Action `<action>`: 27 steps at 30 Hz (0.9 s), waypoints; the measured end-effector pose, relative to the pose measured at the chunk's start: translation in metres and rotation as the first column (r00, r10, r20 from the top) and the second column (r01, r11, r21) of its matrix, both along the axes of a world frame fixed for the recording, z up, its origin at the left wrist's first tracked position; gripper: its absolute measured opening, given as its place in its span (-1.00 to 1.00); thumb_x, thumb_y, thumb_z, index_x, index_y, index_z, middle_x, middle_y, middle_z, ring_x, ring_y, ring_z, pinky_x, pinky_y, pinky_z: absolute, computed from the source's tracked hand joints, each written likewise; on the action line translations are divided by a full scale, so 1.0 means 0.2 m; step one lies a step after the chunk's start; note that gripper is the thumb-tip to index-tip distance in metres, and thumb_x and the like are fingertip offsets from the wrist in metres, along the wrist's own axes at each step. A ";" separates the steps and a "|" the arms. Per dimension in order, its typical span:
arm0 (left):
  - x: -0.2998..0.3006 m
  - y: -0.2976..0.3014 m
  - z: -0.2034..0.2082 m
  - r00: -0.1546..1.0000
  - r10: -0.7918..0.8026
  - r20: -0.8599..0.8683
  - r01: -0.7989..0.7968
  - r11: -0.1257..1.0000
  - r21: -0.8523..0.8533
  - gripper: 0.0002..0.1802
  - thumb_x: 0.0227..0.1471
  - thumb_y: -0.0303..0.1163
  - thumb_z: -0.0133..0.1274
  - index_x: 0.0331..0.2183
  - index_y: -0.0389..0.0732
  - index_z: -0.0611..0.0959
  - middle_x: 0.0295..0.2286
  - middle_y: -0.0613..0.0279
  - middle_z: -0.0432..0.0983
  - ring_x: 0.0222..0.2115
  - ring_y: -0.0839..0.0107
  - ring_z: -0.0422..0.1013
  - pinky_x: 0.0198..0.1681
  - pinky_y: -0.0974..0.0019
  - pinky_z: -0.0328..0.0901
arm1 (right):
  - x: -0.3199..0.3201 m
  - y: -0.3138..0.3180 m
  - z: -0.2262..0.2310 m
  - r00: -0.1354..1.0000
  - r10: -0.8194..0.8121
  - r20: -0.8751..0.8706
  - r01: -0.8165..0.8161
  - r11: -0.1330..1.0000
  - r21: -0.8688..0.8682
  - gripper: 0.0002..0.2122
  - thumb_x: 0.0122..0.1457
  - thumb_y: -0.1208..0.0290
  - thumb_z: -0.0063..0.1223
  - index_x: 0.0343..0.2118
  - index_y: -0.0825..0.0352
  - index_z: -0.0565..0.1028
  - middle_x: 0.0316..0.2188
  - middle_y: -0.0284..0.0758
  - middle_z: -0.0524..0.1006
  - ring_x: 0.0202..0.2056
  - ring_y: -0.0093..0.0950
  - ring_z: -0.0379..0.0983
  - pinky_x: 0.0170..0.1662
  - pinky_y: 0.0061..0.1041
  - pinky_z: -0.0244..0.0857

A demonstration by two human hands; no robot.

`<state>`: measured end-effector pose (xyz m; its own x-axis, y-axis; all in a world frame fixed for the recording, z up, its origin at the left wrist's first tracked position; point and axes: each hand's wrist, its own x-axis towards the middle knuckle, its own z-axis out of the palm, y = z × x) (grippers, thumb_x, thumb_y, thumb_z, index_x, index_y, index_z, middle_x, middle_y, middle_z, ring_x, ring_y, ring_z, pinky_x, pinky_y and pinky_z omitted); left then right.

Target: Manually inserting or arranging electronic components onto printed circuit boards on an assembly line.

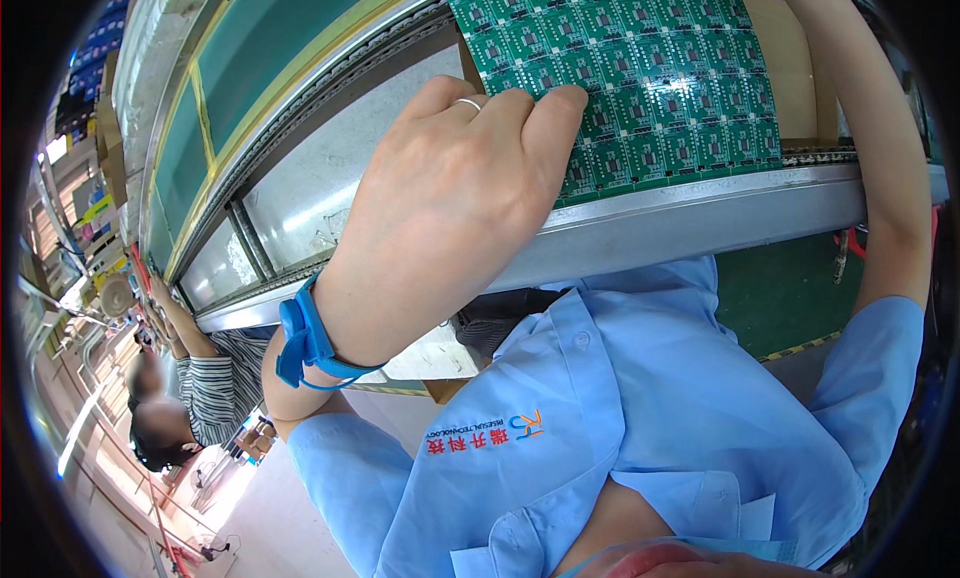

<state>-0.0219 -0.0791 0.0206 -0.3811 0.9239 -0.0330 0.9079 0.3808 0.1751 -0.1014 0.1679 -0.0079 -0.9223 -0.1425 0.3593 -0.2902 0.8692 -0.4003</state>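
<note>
My left hand is closed, its fingers curled under and out of sight. A ring sits on one finger, and a blue wrist strap is around the wrist. The hand overlaps the near left part of a green circuit board panel, made of many small repeated boards with dark chips. I cannot make out whether the fingers grip the panel or something small. The panel lies across a conveyor, close to its near metal rail. My right forearm reaches up past the panel's right side; the hand is beyond the upper edge.
The conveyor's chain track runs away to the left, with a pale metal surface between the rails. Tan cardboard shows right of the panel. A green, yellow-taped surface lies beyond. At far left, another person in a striped sleeve reaches toward the line.
</note>
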 end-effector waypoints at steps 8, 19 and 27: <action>-0.14 0.02 0.05 0.998 -0.055 0.044 0.051 0.995 0.081 -0.59 -0.03 -0.54 0.18 -0.07 -0.25 0.58 -0.43 0.19 0.58 -0.44 0.33 0.51 -0.27 0.27 0.36 | 0.14 0.10 0.06 0.997 0.080 0.013 -0.079 0.995 -0.054 -0.87 0.08 0.53 0.15 -0.33 0.46 0.61 -0.45 -0.15 0.62 -0.39 -0.32 0.55 -0.28 -0.39 0.40; -0.77 -0.14 -0.17 0.786 0.601 0.148 -0.600 0.681 0.420 -0.76 0.01 -0.38 0.25 -0.38 -0.38 0.61 -0.54 0.10 0.53 -0.50 0.34 0.43 -0.37 0.28 0.33 | 0.78 -0.19 0.02 0.877 0.430 0.213 -0.366 0.886 -0.284 -0.83 0.03 0.67 0.12 -0.29 0.33 0.52 -0.48 -0.29 0.51 -0.45 -0.32 0.51 -0.44 -0.40 0.33; -0.78 -0.14 -0.21 0.757 0.595 0.271 -0.649 0.639 0.412 -0.82 0.09 -0.43 0.17 -0.43 -0.35 0.56 -0.56 0.21 0.46 -0.51 0.47 0.37 -0.39 0.36 0.28 | 0.79 -0.17 0.02 0.890 0.416 0.184 -0.407 0.909 -0.089 -0.79 0.00 0.67 0.15 -0.27 0.33 0.49 -0.47 -0.30 0.52 -0.48 -0.32 0.52 -0.48 -0.40 0.34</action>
